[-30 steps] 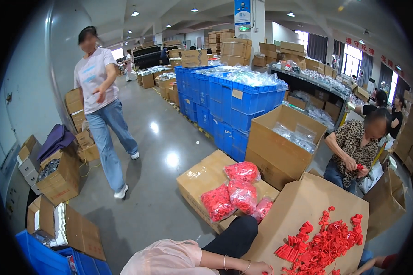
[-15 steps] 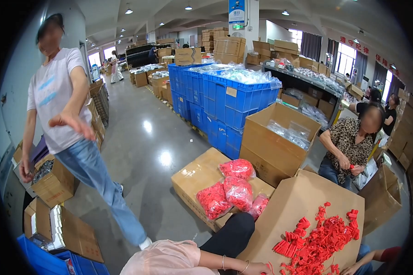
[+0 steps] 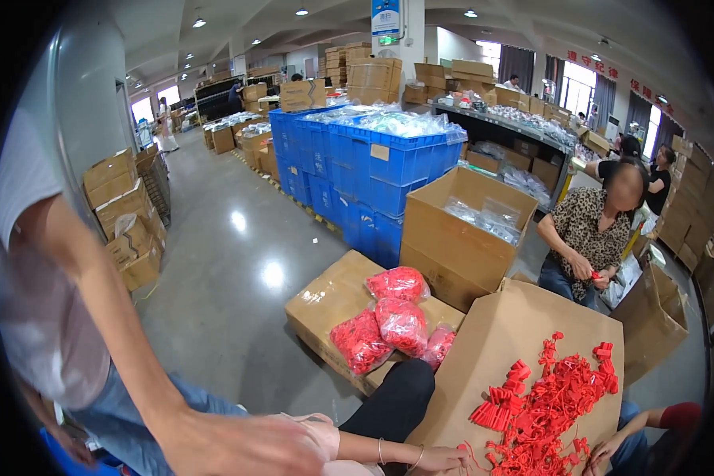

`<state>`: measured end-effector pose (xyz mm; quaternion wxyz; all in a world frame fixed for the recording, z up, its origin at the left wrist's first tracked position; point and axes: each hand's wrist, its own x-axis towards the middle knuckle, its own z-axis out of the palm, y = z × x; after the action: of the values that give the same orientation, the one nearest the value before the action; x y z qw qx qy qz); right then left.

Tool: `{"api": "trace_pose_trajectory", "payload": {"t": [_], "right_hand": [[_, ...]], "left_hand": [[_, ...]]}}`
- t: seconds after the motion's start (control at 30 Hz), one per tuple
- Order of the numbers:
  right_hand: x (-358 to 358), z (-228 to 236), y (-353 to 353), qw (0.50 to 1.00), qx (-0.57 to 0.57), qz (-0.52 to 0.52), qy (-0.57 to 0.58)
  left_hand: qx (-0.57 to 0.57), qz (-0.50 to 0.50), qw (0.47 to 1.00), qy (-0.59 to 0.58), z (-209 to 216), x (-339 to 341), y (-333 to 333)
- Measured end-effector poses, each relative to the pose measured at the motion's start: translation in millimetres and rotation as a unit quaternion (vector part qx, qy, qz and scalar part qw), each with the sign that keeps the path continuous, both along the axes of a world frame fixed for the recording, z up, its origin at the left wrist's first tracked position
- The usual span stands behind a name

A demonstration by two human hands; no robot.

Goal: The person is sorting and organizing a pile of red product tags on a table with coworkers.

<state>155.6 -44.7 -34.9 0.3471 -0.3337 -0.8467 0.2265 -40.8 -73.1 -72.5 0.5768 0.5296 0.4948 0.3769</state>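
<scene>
The left hand (image 3: pixel 446 458) pinched a thin red cord (image 3: pixel 470 451) at the cardboard worktop (image 3: pixel 492 333), beside heaped red corded pieces (image 3: pixel 562 404). Beyond, a carton (image 3: pixel 317 308) bore red-filled plastic bags (image 3: pixel 402 325); farther off, blue crates (image 3: pixel 389 197) lined a grey floor (image 3: pixel 214 317).

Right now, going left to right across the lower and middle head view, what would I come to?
Stacked cardboard boxes, a standing person's blurred hand, bags of red pieces, your left hand, the loose red pile, then the open box at far right.
</scene>
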Motion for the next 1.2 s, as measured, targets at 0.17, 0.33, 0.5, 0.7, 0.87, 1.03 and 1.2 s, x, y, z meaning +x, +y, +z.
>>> {"api": "trace_pose_trajectory", "payload": {"t": [0.17, 0.33, 0.5, 0.7, 0.87, 1.03, 1.2], "right_hand": [[18, -34, -3, 0.996, 0.028, -0.023, -0.080], [-4, 30, -13, 0.997, -0.047, -0.059, 0.029], [7, 40, -19, 0.995, -0.018, -0.099, 0.012], [6, 19, -16, 0.985, -0.067, -0.155, 0.021], [5, 35, -5, 0.981, -0.058, -0.154, 0.099], [15, 25, -3, 0.979, -0.069, -0.164, 0.098], [17, 21, -6, 0.978, -0.077, -0.180, 0.078]], "left_hand": [[-0.049, 0.030, 0.993, -0.100, -2, 8, 0], [-0.097, 0.028, 0.988, -0.116, 1, 9, -8], [-0.136, 0.018, 0.987, -0.086, 26, 14, -2], [-0.154, 0.054, 0.981, -0.103, 31, 12, 11], [-0.130, 0.031, 0.984, -0.115, 32, 21, 21], [-0.019, 0.004, 0.995, -0.095, 21, 36, 24], [-0.029, -0.013, 0.987, -0.156, 30, 42, 17]]}}
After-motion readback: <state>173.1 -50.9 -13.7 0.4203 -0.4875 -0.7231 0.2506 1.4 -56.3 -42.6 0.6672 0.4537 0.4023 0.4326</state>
